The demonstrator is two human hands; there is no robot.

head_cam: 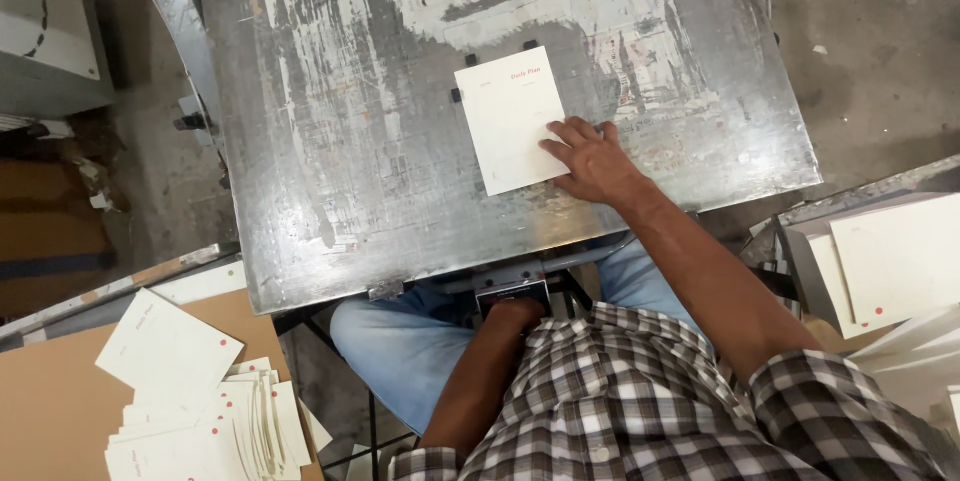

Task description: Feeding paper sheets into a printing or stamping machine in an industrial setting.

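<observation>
Head view, looking straight down on a seated person at a worn metal bench that fills the upper middle of the frame, its grey surface scraped and streaked with patches of white and bare steel. Below it, at the bottom of the frame, appear the person's checked shirt and blue trousers. At lower left lies a brown board carrying a fanned stack of cream sheets, each marked with a small red dot near one edge. At the right edge of the frame, a second pile of cream sheets rests in a grey tray, also showing a red dot. A grey cabinet corner occupies the upper left, with concrete floor visible at upper right. On the bench, just right of centre, lies a single cream sheet, flat and slightly rotated, its upper and left edges set against small dark stops fixed to the bench surface; a short line of red print sits near its upper right corner. The right hand rests open on the lower right corner of this sheet, palm down, fingers spread and pressing on the paper rather than gripping it. The left hand reaches under the near edge of the bench at lower centre, next to a small dark block; its fingers are hidden, so its grip cannot be determined.
</observation>
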